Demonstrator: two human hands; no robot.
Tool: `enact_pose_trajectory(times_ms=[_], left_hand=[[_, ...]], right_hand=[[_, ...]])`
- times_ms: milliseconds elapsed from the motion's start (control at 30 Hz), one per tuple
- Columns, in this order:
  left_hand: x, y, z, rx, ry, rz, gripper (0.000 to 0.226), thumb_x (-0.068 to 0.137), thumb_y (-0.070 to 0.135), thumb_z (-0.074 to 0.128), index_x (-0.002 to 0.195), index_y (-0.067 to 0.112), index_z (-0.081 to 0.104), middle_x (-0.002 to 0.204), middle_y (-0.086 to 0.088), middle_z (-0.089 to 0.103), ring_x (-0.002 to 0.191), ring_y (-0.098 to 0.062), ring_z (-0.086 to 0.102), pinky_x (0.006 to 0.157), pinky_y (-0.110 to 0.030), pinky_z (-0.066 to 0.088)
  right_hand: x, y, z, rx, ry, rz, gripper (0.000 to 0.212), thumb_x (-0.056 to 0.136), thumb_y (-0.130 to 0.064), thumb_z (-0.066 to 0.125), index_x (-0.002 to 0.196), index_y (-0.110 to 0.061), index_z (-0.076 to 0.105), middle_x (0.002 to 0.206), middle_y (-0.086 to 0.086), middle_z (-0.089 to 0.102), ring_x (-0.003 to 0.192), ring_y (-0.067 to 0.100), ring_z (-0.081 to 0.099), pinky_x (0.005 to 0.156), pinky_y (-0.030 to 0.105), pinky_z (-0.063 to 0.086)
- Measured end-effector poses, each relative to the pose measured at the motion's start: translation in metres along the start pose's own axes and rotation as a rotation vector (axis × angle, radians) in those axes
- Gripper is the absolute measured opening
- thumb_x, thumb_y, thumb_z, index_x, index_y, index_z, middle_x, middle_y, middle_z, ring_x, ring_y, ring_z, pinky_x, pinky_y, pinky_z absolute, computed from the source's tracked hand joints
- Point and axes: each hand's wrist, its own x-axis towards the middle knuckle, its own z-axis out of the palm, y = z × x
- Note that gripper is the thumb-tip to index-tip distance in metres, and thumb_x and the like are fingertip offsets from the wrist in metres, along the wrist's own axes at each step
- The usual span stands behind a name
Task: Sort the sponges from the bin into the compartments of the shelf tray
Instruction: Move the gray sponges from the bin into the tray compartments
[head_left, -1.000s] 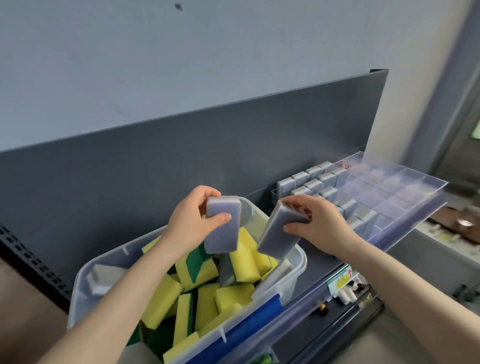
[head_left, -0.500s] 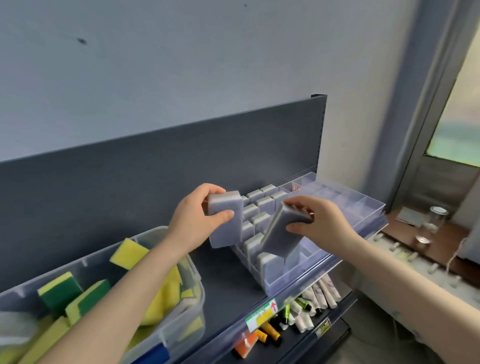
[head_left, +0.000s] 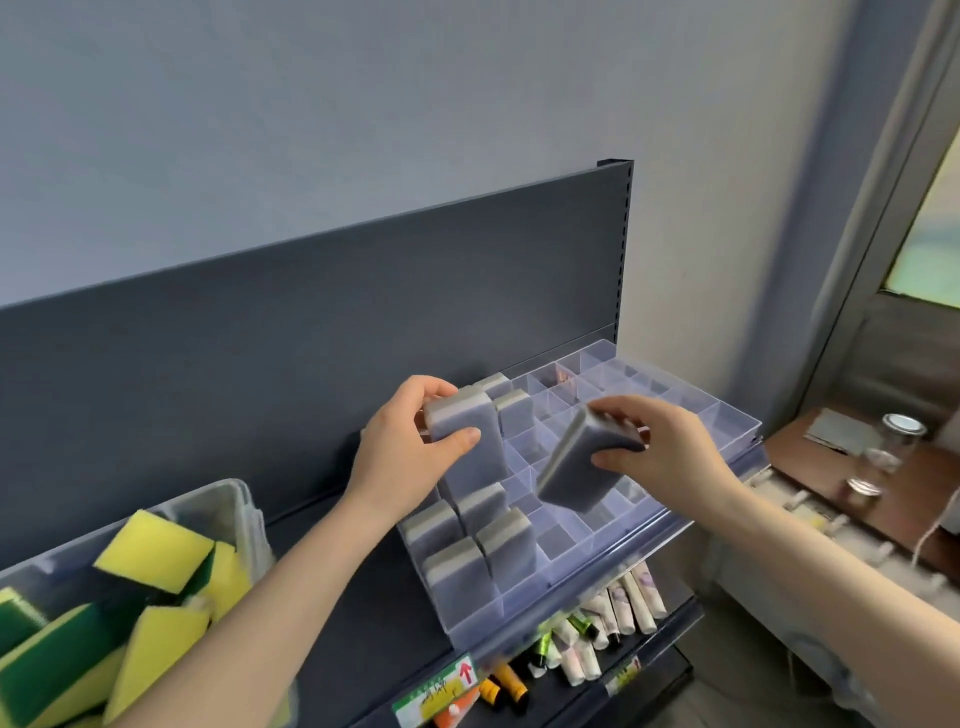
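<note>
Over the shelf tray (head_left: 730, 415): left hand (head_left: 400, 457) pinches the upright grey sponge (head_left: 470, 452) at 9 o'clock; right hand (head_left: 662, 449) grips the tilted grey sponge (head_left: 579, 470) at 3. Best: stand each vertical, seat in empty cells. Bin (head_left: 228, 499) at 7 o'clock.

Both bare forearms extend toward the shelf tray (head_left: 566, 538). The left forearm (head_left: 270, 597) comes in from the tray's lower-left side with the wrist nearly straight. The left hand (head_left: 402, 452) sits over the tray's left columns. Its thumb lies across the near face of the upright grey sponge (head_left: 480, 470) and its fingers curl over the sponge's top far edge. The right forearm (head_left: 831, 561) comes in from the tray's lower-right side. The right hand (head_left: 670, 452) hangs above the tray's middle, palm turned left. It grips the tilted grey sponge (head_left: 574, 470), thumb on the near side and fingers curled over the upper end. The 2 hands are near each other but apart.
</note>
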Motion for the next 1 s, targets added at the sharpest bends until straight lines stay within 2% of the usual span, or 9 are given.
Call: enact_pose_trajectory(times_ms=[100, 267, 467, 600, 667, 767, 833, 933, 1000], left_hand=[[0.021, -0.008, 0.019, 0.003, -0.017, -0.008, 0.035, 0.075, 0.029, 0.077, 0.099, 0.041, 0.055, 0.094, 0.027, 0.06, 0.083, -0.002, 0.057, 0.07, -0.024, 0.05], [0.056, -0.026, 0.042, 0.067, -0.039, -0.006, 0.039, 0.078, 0.021, 0.072, 0.112, 0.035, 0.06, 0.107, 0.023, 0.061, 0.093, 0.003, 0.053, 0.079, -0.022, 0.046], [0.092, -0.052, 0.059, 0.137, -0.082, -0.065, 0.033, 0.075, 0.018, 0.069, 0.102, 0.035, 0.057, 0.102, 0.022, 0.059, 0.096, 0.006, 0.05, 0.076, -0.018, 0.042], [0.102, -0.065, 0.065, 0.156, -0.08, -0.115, 0.036, 0.075, 0.021, 0.068, 0.101, 0.041, 0.053, 0.099, 0.025, 0.056, 0.098, 0.011, 0.047, 0.072, -0.008, 0.037], [0.102, -0.07, 0.07, 0.165, -0.109, -0.119, 0.041, 0.076, 0.019, 0.067, 0.105, 0.045, 0.051, 0.103, 0.027, 0.054, 0.101, 0.013, 0.045, 0.075, -0.004, 0.034], [0.1, -0.076, 0.078, 0.186, -0.132, -0.142, 0.043, 0.077, 0.018, 0.067, 0.11, 0.042, 0.053, 0.11, 0.024, 0.053, 0.103, 0.011, 0.046, 0.081, -0.004, 0.032], [0.096, -0.076, 0.083, 0.21, -0.126, -0.17, 0.042, 0.078, 0.019, 0.067, 0.109, 0.042, 0.052, 0.11, 0.025, 0.052, 0.102, 0.016, 0.044, 0.08, -0.001, 0.031], [0.091, -0.076, 0.09, 0.243, -0.124, -0.202, 0.042, 0.078, 0.019, 0.066, 0.106, 0.043, 0.049, 0.11, 0.026, 0.052, 0.1, 0.015, 0.043, 0.08, 0.003, 0.029], [0.089, -0.076, 0.093, 0.263, -0.128, -0.223, 0.041, 0.078, 0.02, 0.066, 0.105, 0.045, 0.047, 0.109, 0.026, 0.052, 0.103, 0.01, 0.045, 0.081, -0.002, 0.032]], right_hand=[[0.022, 0.02, 0.007, 0.001, -0.016, -0.003, 0.047, 0.072, -0.01, 0.075, 0.115, -0.026, 0.062, 0.101, -0.008, 0.063, 0.092, 0.016, 0.056, 0.082, 0.036, 0.051], [0.067, 0.044, 0.016, -0.037, -0.089, 0.0, 0.048, 0.073, -0.011, 0.075, 0.115, -0.029, 0.061, 0.1, -0.011, 0.062, 0.09, 0.015, 0.057, 0.078, 0.029, 0.048], [0.118, 0.066, 0.029, -0.079, -0.136, -0.044, 0.05, 0.07, -0.009, 0.076, 0.114, -0.029, 0.063, 0.099, -0.014, 0.06, 0.09, 0.015, 0.057, 0.08, 0.028, 0.046], [0.14, 0.075, 0.04, -0.086, -0.201, -0.079, 0.05, 0.071, -0.007, 0.075, 0.116, -0.027, 0.062, 0.097, -0.017, 0.058, 0.091, 0.012, 0.056, 0.082, 0.024, 0.044], [0.15, 0.077, 0.046, -0.094, -0.248, -0.107, 0.049, 0.073, -0.007, 0.073, 0.117, -0.025, 0.062, 0.095, -0.024, 0.056, 0.091, 0.008, 0.054, 0.08, 0.017, 0.041], [0.162, 0.082, 0.051, -0.086, -0.316, -0.151, 0.048, 0.074, -0.005, 0.072, 0.116, -0.024, 0.062, 0.088, -0.038, 0.048, 0.08, -0.006, 0.052, 0.071, 0.0, 0.035], [0.169, 0.086, 0.054, -0.079, -0.368, -0.183, 0.047, 0.074, -0.002, 0.071, 0.115, -0.023, 0.063, 0.09, -0.032, 0.052, 0.079, -0.015, 0.051, 0.07, -0.004, 0.033], [0.177, 0.094, 0.057, -0.069, -0.459, -0.209, 0.048, 0.074, -0.001, 0.07, 0.117, -0.023, 0.062, 0.102, -0.015, 0.062, 0.082, -0.01, 0.052, 0.073, -0.004, 0.033], [0.183, 0.098, 0.059, -0.068, -0.491, -0.233, 0.049, 0.074, -0.002, 0.07, 0.117, -0.024, 0.061, 0.103, -0.019, 0.059, 0.085, -0.007, 0.051, 0.075, -0.003, 0.034]])
